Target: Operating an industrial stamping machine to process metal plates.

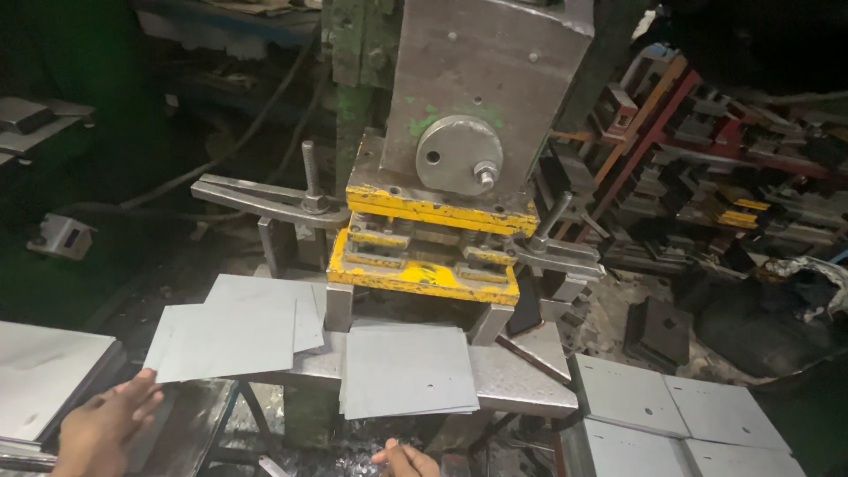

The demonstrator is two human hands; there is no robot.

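Left hand [106, 431], right hand [405, 459], sheet stack [406, 371], press [442, 177]

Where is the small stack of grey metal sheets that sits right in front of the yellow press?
The stack of grey sheets lies centre frame on the steel table, just below the yellow die.

No packages, labels, signs or screens show anywhere in this workshop corner.
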